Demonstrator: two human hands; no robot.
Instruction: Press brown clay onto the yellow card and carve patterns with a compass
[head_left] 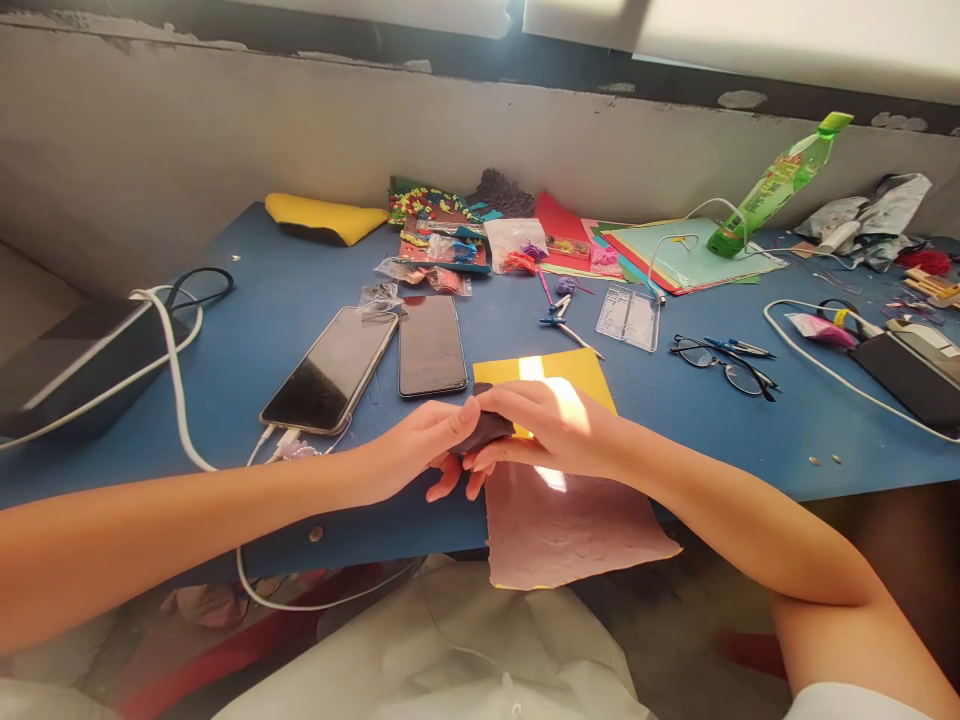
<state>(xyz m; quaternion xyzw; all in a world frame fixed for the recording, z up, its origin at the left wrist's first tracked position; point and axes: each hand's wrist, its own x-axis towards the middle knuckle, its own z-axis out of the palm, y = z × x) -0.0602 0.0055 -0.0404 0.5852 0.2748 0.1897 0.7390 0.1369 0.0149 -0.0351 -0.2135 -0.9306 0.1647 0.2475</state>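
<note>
My left hand [416, 445] and my right hand [551, 430] meet at the front edge of the blue table [247, 350]. Both close on a small dark lump [484, 430], pinched between their fingers. Under the hands lies a yellow sheet [551, 372], and a pinkish-brown sheet [559, 525] hangs over the table's front edge. Two phones [334, 368] [430, 345] lie face up just beyond my left hand.
A white cable [176, 380] runs across a dark box [71, 365] at the left. Glasses [724, 365], a clear case [628, 318], coloured paper [675, 262], a green bottle [772, 185], craft packets [442, 240] and a yellow cushion [322, 218] lie further back.
</note>
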